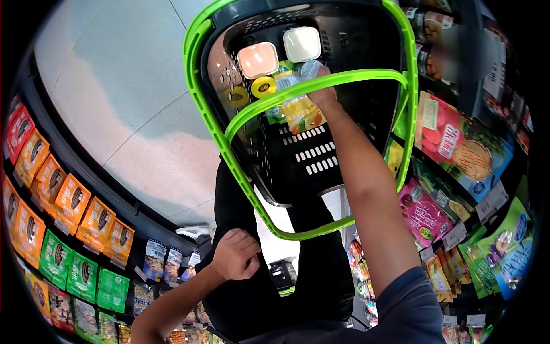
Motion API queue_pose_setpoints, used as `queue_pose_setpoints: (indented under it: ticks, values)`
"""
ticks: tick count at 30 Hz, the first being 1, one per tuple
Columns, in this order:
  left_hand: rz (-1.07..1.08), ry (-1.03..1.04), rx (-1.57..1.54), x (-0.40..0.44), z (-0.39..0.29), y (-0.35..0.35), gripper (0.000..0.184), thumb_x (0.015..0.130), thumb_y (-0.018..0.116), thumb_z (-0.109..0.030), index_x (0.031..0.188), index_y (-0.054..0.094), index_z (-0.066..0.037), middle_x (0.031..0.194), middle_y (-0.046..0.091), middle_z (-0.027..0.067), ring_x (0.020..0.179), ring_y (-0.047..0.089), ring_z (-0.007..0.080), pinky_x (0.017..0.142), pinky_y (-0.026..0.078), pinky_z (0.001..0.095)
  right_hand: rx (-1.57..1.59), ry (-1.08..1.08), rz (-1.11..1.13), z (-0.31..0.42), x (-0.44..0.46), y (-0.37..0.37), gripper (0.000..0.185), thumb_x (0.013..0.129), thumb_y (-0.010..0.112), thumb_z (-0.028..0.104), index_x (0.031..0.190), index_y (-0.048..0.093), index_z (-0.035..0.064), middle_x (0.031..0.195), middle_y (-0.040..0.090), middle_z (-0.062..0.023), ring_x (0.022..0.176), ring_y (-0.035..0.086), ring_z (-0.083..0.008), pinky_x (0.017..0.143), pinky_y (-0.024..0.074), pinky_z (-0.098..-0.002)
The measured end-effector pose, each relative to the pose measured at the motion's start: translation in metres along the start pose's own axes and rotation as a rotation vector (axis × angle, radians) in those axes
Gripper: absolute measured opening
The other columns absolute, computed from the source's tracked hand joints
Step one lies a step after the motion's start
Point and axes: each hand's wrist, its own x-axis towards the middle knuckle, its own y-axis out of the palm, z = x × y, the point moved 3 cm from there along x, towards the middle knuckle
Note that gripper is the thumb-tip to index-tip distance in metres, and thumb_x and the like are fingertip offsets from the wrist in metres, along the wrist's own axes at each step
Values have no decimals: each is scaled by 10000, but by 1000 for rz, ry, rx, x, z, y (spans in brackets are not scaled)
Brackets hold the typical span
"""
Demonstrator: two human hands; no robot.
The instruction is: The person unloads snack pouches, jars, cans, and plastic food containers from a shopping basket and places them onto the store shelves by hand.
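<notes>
A black basket (366, 97) with bright green rim and handle stands in front of me. My right hand (325, 89) reaches inside it, closed at a clear-lidded container (309, 70) and beside a yellow packet (303, 114); the handle crosses in front and partly hides the fingers, so what they grip is unclear. Further in are a pink-topped tub (258, 60), a white-topped tub (302, 44) and a yellow round lid (263, 87). My left hand (236, 254) is curled over my left thigh, with nothing visible in it.
Shelves of orange packets (73, 202) and green packets (82, 276) curve along the left. On the right hang a pink packet (425, 211) and other colourful bags (458, 140). Pale floor tiles (137, 74) show at the upper left.
</notes>
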Motion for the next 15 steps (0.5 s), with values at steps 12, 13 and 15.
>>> queue_pose_setpoints:
  ticks: [12,13,15]
  values:
    - [58,0,-48,14,4,-14,194,599,617,-78,785,656,-46,833,647,82,840,616,262,867,486,372,-103,68,-124,8,21,19,906,669,866,374,1394,390,115,1471,328,-150,1141,582,-414,954,498,-468]
    - [60,-4,-39,15,3,-14,189,603,614,-78,785,654,-45,831,645,84,839,614,264,864,484,372,-74,76,-114,7,14,15,844,670,842,442,1344,464,101,1413,437,-160,1141,602,-370,963,499,-446]
    - [53,5,-17,17,1,-12,161,623,612,-88,775,645,-44,810,632,83,823,601,267,840,474,370,-20,149,45,13,-4,4,781,701,817,442,1331,488,119,1394,488,-133,1168,594,-321,962,494,-447]
